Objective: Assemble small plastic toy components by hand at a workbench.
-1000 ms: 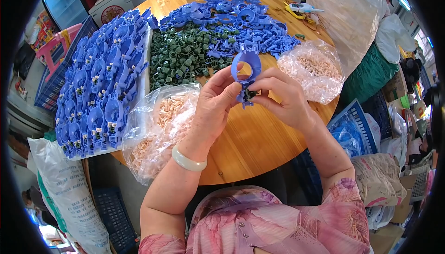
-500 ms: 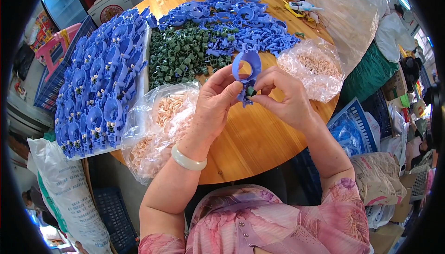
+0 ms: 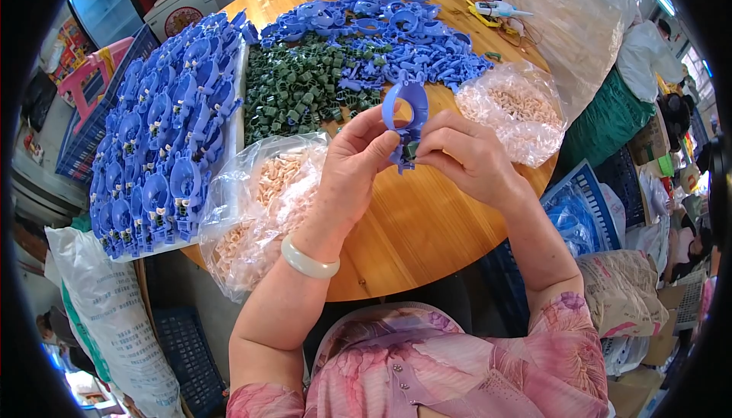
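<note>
Over the front half of a round wooden table, my left hand (image 3: pixel 357 155) grips a blue plastic toy figure part (image 3: pixel 416 99) with a large ring at its top. A small dark green plastic piece (image 3: pixel 412 149) sits at the figure's lower body. My right hand (image 3: pixel 465 151) has its thumb and forefinger closed at that green piece, pinching its edge. Past the hands lie a heap of loose green pieces (image 3: pixel 293 86) and a pile of blue plastic parts (image 3: pixel 396 29). Partly put-together blue figures (image 3: pixel 156 124) fill a white tray at the left.
Clear bags of small pale pink pieces lie left (image 3: pixel 278 181) and right (image 3: pixel 526 113) of my hands. A white-and-yellow tool (image 3: pixel 499 10) rests at the table's far right (image 3: pixel 427 246). Crates and sacks crowd both sides, including a white sack (image 3: pixel 114 311) at lower left.
My right hand has shifted slightly, its fingers more curled, and the green piece now sits closer against the blue figure. My left hand holds the figure in nearly the same place.
</note>
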Tool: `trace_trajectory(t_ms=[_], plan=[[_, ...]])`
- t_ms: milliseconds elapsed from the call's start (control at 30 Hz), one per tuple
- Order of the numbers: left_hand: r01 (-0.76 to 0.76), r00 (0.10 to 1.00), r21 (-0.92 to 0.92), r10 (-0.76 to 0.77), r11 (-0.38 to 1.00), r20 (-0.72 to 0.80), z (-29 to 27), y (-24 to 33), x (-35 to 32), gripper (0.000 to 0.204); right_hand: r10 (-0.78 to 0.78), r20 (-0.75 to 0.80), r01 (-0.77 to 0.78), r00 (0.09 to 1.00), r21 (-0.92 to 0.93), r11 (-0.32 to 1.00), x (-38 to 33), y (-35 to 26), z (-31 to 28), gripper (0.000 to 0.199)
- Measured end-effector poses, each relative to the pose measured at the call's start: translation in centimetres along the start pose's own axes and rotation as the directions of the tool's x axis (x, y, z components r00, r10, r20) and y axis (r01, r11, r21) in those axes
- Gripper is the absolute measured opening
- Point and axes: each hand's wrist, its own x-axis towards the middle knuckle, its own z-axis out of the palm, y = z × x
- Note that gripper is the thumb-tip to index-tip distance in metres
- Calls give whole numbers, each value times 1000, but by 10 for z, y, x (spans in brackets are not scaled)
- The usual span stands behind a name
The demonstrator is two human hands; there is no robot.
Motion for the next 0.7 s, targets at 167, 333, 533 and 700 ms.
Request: trace_trajectory(t_ms=[167,333,533,700], plan=[[78,996,-89,-75,993,38,-2,-3,0,33,-8,-49,8,999,-6,1000,-1,3,3,10],[79,997,-88,-77,993,23,-3,-4,0,31,-7,11,8,1000,-124,992,-4,5,2,15],[67,997,-75,-68,995,-22,-2,-4,1,30,-203,5,194,979,-319,928,-2,4,3,9],[84,996,-42,-85,996,-30,-4,-5,1,28,-171,-44,156,984,-232,960,-5,7,3,11]])
